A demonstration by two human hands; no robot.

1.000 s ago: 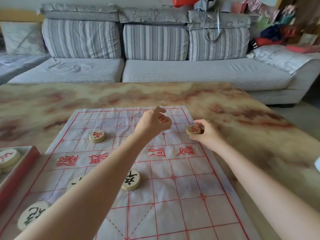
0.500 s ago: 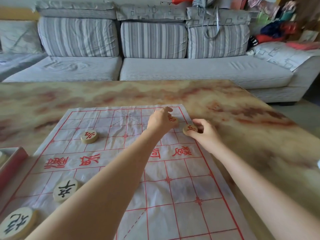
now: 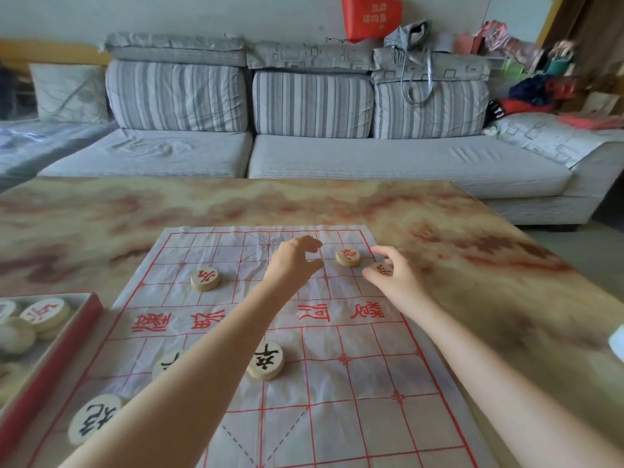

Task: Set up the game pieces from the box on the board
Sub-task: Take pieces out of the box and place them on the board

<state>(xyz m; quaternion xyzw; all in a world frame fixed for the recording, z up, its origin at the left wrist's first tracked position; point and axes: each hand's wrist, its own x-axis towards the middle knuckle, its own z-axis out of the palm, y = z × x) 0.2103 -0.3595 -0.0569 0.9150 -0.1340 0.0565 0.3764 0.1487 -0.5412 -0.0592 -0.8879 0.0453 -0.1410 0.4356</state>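
Wooden red-lettered disc (image 3: 347, 257) sits on the white paper board (image 3: 371, 383) — left hand (image 3: 293, 261) loose, empty. Right hand (image 3: 400, 282) pinches a second disc (image 3: 381, 270), probably aligning it.

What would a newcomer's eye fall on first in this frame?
A white paper board with a red grid covers the near part of the marbled brown table. Near the board's far right corner, the left hand hovers open beside a round wooden piece with a red character, while the right hand pinches a second red-marked wooden piece at the board's edge.
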